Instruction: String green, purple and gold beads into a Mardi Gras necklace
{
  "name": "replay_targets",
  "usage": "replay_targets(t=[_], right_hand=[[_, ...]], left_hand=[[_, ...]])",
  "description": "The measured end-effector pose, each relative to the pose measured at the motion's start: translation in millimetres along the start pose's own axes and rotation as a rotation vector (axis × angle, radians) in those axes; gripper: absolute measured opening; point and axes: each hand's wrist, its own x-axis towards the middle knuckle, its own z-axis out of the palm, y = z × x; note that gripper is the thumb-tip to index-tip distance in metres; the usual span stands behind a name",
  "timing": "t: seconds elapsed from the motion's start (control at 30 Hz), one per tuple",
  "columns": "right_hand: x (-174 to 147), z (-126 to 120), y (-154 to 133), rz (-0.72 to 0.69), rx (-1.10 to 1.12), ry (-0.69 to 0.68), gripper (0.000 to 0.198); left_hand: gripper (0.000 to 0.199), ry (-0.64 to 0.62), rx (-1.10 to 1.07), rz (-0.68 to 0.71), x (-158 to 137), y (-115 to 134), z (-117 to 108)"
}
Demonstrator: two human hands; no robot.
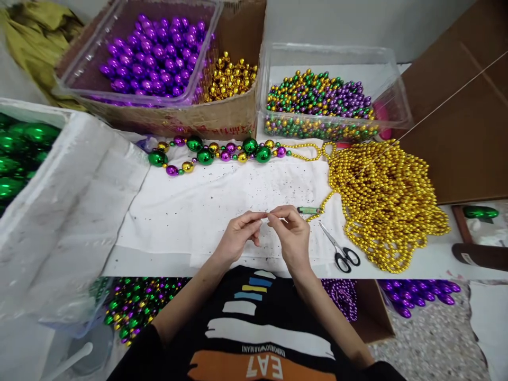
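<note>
Over the white cloth (178, 211), my left hand (241, 235) and my right hand (291, 233) meet fingertip to fingertip. Both are closed in a pinch, and what lies between the fingers is too small to make out. Beyond my right hand is a green-handled cutter (308, 210), with a gold bead strand (327, 200) running past it. Scissors (339, 247) with black handles lie to the right. Farther back a strung garland of large green, purple and gold beads (204, 156) stretches across the cloth.
A heap of gold bead strands (384, 196) covers the right side. Behind stand a cardboard box (178, 121) with a tub of purple beads (159, 53) and a clear bin (337, 127) of small mixed beads. A thin pale line (448, 98) crosses the upper right.
</note>
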Motion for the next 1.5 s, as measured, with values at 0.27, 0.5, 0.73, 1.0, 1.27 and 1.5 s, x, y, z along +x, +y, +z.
replay_targets(t=[0.27, 0.5, 0.73, 1.0, 1.27, 1.5], right_hand=[[0.8, 3.4, -5.3, -0.018, -0.028, -0.02, 0.011], [0.7, 5.9, -6.0, -0.007, -0.007, -0.016, 0.011], [0.9, 6.5, -4.3, -0.001, -0.033, -0.03, 0.011], [-0.8, 6.5, -6.1, 0.011, -0.033, -0.024, 0.012], [-1.1, 6.5, -6.2, 0.011, -0.027, -0.023, 0.012], [-2.4, 4.0, -2.8, 0.03, -0.024, -0.034, 0.01]], left_hand=[[0.024, 0.003, 0.021, 0.023, -0.9, 4.3, 0.6], [0.026, 0.013, 0.003, 0.019, -1.5, 5.9, 0.0], [0.024, 0.014, 0.01, 0.03, -2.1, 6.3, -1.2], [0.025, 0.014, 0.046, 0.038, -3.6, 2.7, -2.9], [0.023, -0.023, 0.109, 0.088, -4.1, -4.6, -9.9], [0.023, -0.034, 0.271, 0.171, -6.8, 0.6, -10.8]])
